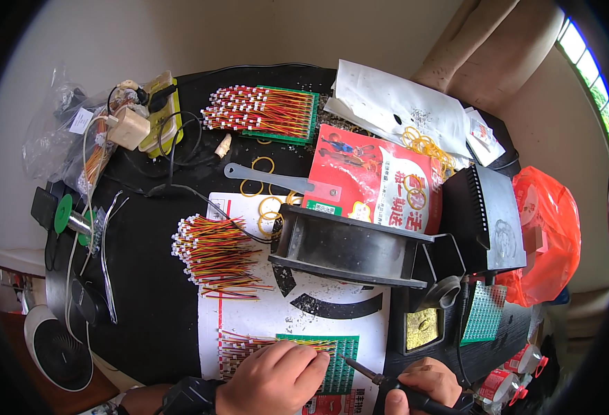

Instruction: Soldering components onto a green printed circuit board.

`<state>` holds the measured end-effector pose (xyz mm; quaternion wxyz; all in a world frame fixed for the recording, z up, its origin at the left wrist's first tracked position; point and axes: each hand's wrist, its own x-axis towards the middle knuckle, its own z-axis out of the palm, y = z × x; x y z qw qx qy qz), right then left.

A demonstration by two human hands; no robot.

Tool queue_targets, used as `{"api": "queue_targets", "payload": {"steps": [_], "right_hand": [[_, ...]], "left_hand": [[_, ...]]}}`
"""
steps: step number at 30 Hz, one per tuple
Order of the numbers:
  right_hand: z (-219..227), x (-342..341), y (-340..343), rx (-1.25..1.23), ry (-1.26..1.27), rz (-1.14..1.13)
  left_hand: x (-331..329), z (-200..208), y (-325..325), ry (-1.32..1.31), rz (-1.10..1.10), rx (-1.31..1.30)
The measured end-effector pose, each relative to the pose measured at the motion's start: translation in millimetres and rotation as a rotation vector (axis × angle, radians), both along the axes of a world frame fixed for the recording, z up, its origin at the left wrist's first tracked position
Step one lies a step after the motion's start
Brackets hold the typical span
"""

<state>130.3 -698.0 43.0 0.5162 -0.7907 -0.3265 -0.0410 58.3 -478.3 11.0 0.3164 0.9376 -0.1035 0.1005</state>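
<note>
My right hand [429, 384] grips a black-handled soldering iron [415, 397], its thin tip pointing left over a green circuit board [340, 377]. Across the board's left part lies my left hand [277, 377], with its thumb and fingers pinched together close to the iron's tip. Whatever is between those fingertips is hidden. Red and yellow wires [249, 337] with white connectors run from the board's upper rows out to the left, partly under this hand. A loose bundle of similar wires [218, 256] lies farther back.
A black fan [353, 245] stands behind the board, beside a black boxy soldering station [484, 221]. To the right are a yellow tip-cleaning sponge [422, 328] and another green board [483, 315]. A wired board [270, 114] lies at the back; a solder spool [73, 218] is left.
</note>
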Motion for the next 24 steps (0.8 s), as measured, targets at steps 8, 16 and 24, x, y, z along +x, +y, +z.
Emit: {"api": "queue_targets", "payload": {"steps": [8,16,24], "right_hand": [[-2.2,-0.3,-1.1,-0.004,-0.015,0.003],[-2.0,-0.4,2.9,0.007,-0.020,-0.021],[-2.1,0.9,4.6,0.017,-0.029,-0.020]], "left_hand": [[-0.7,2.0,-0.6,-0.042,0.008,0.001],[-2.3,3.2,-0.1,-0.032,-0.029,0.041],[-2.5,2.4,-1.3,-0.050,-0.021,0.026]]}}
